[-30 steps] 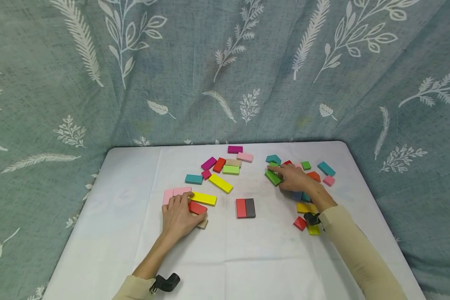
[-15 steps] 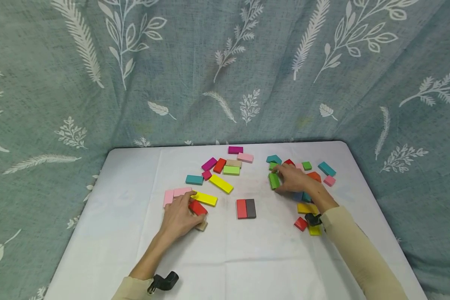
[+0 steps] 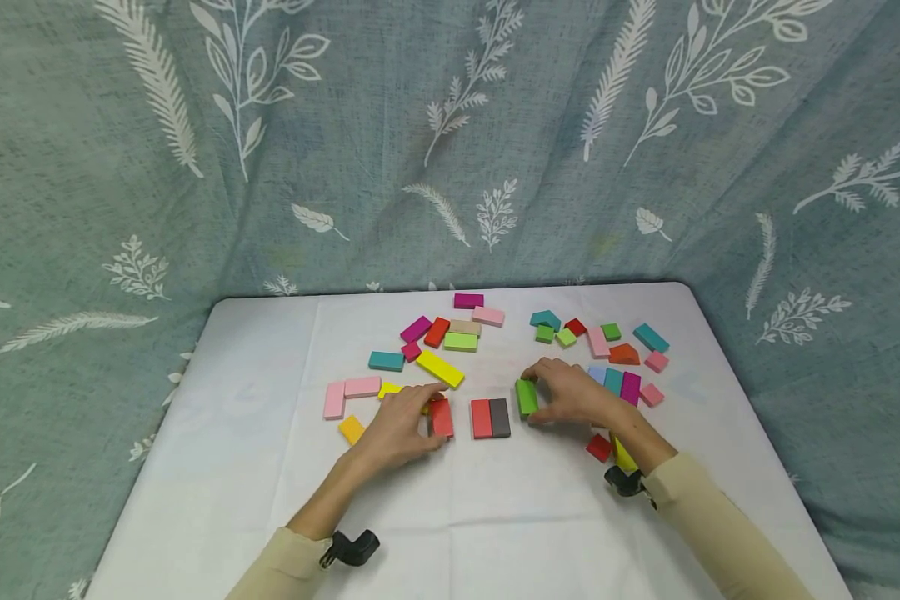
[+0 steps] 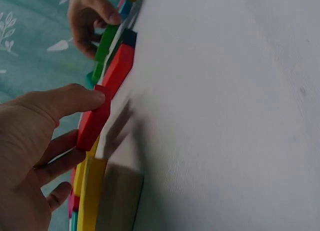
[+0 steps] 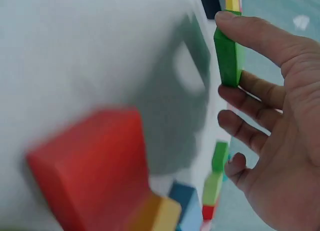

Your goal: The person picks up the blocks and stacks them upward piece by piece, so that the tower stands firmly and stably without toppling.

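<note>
My left hand [image 3: 396, 429] pinches a red block [image 3: 441, 418] between thumb and fingers. The left wrist view shows that red block [image 4: 94, 122] raised a little, its shadow falling on the cloth. A green block [image 3: 527, 399] is pinched lengthwise by my right hand [image 3: 579, 393]; in the right wrist view, the thumb is on one end of the green block [image 5: 228, 58] and fingers on the other. Between the hands, another red block [image 3: 481, 419] and a dark grey block [image 3: 499, 417] lie side by side, touching. Each held block is a short gap from this pair.
Loose coloured blocks lie left of centre, among them a long yellow block [image 3: 440, 369], a teal block [image 3: 386, 361] and pink blocks [image 3: 362, 387]. More are scattered at the right, including an orange block [image 3: 624, 355]. A patterned curtain [image 3: 450, 150] hangs behind the white-covered table [image 3: 217, 467].
My left hand has picked the red block from the left group and carried it right. My right hand has turned the green block upright in view and brought it left and nearer, toward the centre pair.
</note>
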The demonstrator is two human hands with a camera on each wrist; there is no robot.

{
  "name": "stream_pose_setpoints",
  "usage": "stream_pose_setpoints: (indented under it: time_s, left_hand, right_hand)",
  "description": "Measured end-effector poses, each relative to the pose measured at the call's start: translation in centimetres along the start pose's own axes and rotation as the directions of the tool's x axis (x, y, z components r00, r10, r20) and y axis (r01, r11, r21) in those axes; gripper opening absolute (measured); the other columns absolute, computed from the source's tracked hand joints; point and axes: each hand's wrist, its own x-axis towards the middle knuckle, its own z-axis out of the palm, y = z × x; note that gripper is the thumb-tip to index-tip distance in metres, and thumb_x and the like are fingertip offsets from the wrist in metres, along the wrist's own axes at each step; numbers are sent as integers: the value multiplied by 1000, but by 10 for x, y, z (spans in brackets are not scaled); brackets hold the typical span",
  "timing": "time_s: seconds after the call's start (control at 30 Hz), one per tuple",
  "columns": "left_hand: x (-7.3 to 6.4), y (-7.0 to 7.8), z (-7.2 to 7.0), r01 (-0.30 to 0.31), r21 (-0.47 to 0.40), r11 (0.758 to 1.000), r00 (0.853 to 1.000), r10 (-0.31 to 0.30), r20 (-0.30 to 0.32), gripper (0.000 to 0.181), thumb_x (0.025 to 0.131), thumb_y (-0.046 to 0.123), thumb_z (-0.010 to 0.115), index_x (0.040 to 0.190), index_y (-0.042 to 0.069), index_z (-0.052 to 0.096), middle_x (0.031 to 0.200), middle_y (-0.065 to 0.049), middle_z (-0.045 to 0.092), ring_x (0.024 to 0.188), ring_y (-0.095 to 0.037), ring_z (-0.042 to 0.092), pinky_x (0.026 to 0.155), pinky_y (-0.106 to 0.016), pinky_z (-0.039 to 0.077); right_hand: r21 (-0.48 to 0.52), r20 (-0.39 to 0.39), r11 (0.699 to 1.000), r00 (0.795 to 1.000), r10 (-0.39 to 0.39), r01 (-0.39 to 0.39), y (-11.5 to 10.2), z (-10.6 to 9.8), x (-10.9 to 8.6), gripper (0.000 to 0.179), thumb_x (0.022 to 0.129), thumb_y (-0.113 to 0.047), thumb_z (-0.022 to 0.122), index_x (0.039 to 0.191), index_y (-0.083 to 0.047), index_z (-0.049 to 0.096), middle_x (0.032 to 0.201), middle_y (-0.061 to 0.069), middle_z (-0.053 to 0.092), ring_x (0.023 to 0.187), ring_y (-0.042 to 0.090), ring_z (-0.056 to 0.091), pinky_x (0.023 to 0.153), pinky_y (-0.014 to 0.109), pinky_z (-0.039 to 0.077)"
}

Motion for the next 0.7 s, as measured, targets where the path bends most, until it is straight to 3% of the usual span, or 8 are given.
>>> stream_pose_setpoints:
  time_s: [0.23, 0.7]
  left_hand:
    - [16, 12, 17, -85, 6, 996, 996, 85, 39, 81, 78, 35, 86, 147, 21, 48, 136, 4, 61, 126, -19, 53, 97, -41, 39]
    - [20, 11, 24, -94, -65, 994, 995, 96, 41, 78, 81, 31, 85, 148, 20, 47, 137, 4, 61, 126, -19, 53, 94, -38, 36]
  right_hand:
    - [-91, -10, 996, 1000, -24, 23, -13, 19, -7, 70, 72, -47, 89, 131, -21, 61, 129, -1, 60, 120, 19, 53, 105, 48, 42]
    - [-159, -47, 987, 999, -10, 3, -19, 29, -10, 73, 70, -52, 88, 131, -23, 61, 127, 0, 59, 119, 19, 52, 103, 46, 43]
